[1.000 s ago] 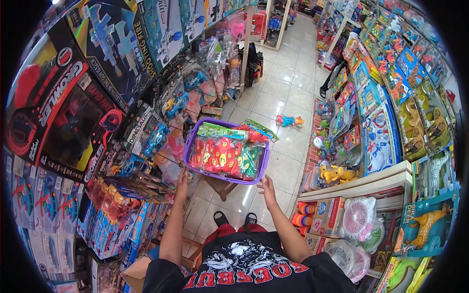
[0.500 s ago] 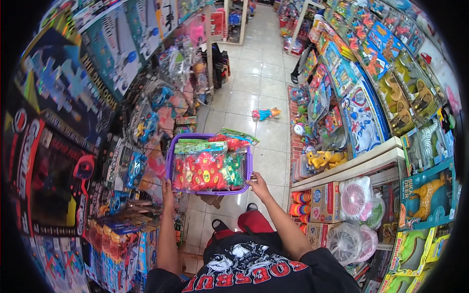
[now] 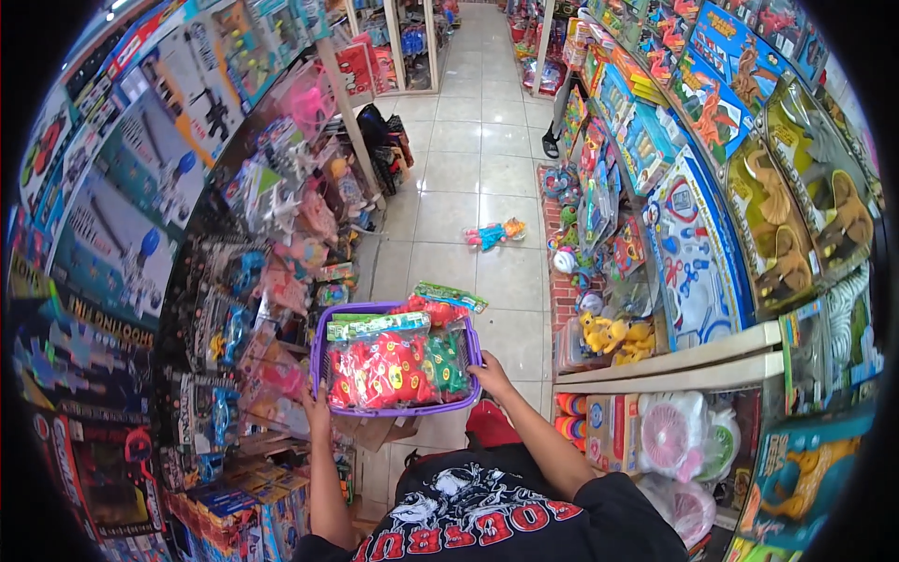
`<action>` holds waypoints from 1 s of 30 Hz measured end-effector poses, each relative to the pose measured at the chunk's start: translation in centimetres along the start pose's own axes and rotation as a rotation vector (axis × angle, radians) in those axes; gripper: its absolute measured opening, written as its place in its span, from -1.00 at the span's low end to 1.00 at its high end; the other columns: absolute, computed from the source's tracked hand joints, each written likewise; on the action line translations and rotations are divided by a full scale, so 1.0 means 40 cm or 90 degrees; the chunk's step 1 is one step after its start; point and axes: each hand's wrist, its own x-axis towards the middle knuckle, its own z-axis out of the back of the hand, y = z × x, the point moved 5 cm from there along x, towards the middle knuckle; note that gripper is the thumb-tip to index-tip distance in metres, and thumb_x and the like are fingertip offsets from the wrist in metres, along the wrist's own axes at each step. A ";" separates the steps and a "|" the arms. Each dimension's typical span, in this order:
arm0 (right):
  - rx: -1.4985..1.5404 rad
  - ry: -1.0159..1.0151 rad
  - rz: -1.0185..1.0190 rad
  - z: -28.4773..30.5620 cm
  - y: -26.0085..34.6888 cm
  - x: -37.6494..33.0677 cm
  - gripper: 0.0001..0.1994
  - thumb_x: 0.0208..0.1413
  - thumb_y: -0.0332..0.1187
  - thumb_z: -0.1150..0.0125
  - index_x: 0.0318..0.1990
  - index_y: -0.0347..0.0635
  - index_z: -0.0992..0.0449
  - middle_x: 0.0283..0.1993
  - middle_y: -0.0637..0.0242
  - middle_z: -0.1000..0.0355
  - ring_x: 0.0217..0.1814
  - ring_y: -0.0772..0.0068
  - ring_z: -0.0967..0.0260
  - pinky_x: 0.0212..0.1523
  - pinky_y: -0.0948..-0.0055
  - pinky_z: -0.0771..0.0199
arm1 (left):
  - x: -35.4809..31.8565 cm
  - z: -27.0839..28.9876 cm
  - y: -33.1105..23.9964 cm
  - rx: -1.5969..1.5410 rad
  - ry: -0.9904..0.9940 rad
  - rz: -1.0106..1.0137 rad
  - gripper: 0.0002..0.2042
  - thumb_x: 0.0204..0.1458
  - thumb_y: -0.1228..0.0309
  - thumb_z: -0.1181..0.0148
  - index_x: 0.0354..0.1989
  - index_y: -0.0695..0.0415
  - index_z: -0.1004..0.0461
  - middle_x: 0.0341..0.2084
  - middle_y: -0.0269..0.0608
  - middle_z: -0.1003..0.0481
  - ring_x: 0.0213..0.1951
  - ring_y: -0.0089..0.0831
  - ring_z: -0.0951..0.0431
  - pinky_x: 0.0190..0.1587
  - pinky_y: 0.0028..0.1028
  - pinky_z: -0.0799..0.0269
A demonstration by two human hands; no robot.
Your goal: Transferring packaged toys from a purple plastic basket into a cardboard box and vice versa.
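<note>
A purple plastic basket [image 3: 412,410] is held out in front of me at waist height. My left hand [image 3: 316,405] grips its near left corner, and my right hand [image 3: 491,374] has hold of the rim on the right side. Inside lie clear bags with printed card tops: a large red bag with yellow spots [image 3: 379,370], a green bag [image 3: 446,367] beside it, and another red bag [image 3: 438,309] that pokes over the far right rim. The fingers under the rim are partly hidden.
Toy shelves line both sides of a tiled aisle [image 3: 454,178]. A small doll-like toy [image 3: 494,234] lies on the floor ahead. White shelf edges [image 3: 674,361] and boxed fans [image 3: 672,434] are to my right. Another person's foot [image 3: 551,143] shows farther along.
The basket and the shelves near me now sit lower in the picture, and more of the left shelf's top shows. The floor toy appears slightly nearer. Both hands keep their hold.
</note>
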 end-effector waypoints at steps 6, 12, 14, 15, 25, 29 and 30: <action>-0.085 -0.070 -0.010 0.249 0.112 0.046 -0.64 -0.07 -0.41 -0.22 -0.06 -0.31 -0.43 -0.21 0.18 -0.48 -0.18 0.39 -0.45 -0.15 0.41 -0.44 | 0.007 -0.290 -0.070 -0.042 0.071 0.000 -0.85 0.18 0.37 -0.09 -0.22 0.15 -0.30 -0.42 -0.40 -0.29 -0.36 -0.61 -0.23 -0.26 -0.55 -0.22; -0.135 -0.162 0.019 0.439 0.146 0.125 -0.64 -0.13 -0.43 -0.24 -0.12 -0.36 -0.44 -0.22 0.11 -0.50 -0.18 0.28 -0.47 -0.11 0.35 -0.44 | 0.074 -0.542 -0.162 -0.019 0.126 -0.019 -0.82 0.19 0.35 -0.09 -0.19 0.16 -0.28 -0.40 -0.39 -0.29 -0.36 -0.61 -0.23 -0.23 -0.53 -0.23; -0.124 -0.182 0.025 0.481 0.162 0.157 -0.64 -0.12 -0.45 -0.23 -0.11 -0.37 -0.44 -0.21 0.12 -0.50 -0.17 0.29 -0.47 -0.10 0.36 -0.43 | 0.108 -0.612 -0.187 -0.017 0.142 -0.029 -0.81 0.19 0.33 -0.09 -0.18 0.16 -0.28 -0.40 -0.39 -0.30 -0.36 -0.61 -0.24 -0.23 -0.52 -0.23; -0.115 -0.197 0.033 0.505 0.163 0.174 -0.64 -0.12 -0.46 -0.21 -0.10 -0.39 -0.43 -0.20 0.12 -0.50 -0.16 0.30 -0.47 -0.09 0.36 -0.43 | 0.122 -0.652 -0.204 0.003 0.158 -0.021 -0.80 0.19 0.31 -0.10 -0.18 0.16 -0.28 -0.40 -0.39 -0.30 -0.35 -0.60 -0.25 -0.22 -0.52 -0.23; -0.122 -0.304 -0.014 0.657 0.184 0.470 -0.54 -0.14 -0.51 -0.19 0.02 -0.39 -0.42 -0.16 0.13 -0.51 -0.14 0.32 -0.47 -0.05 0.39 -0.42 | 0.428 -1.032 -0.158 0.003 0.274 0.086 -0.79 0.19 0.28 -0.13 -0.24 0.15 -0.31 -0.48 -0.46 -0.30 -0.41 -0.66 -0.24 -0.36 -0.59 -0.18; -0.099 -0.345 0.018 0.721 0.201 0.618 -0.50 -0.15 -0.60 -0.15 0.07 -0.36 -0.37 -0.10 0.19 -0.49 -0.07 0.37 -0.45 0.01 0.42 -0.38 | 0.564 -1.202 -0.174 -0.044 0.352 0.152 -0.80 0.19 0.29 -0.12 -0.23 0.15 -0.31 -0.48 -0.46 -0.32 -0.43 -0.67 -0.26 -0.39 -0.60 -0.20; -0.091 -0.380 0.005 0.743 0.195 0.658 -0.49 -0.16 -0.61 -0.14 0.08 -0.36 -0.37 -0.09 0.21 -0.48 -0.06 0.38 -0.44 0.03 0.43 -0.37 | 0.608 -1.251 -0.174 -0.018 0.373 0.119 -0.81 0.19 0.31 -0.11 -0.21 0.16 -0.31 -0.47 -0.44 -0.34 -0.42 -0.67 -0.29 -0.39 -0.60 -0.24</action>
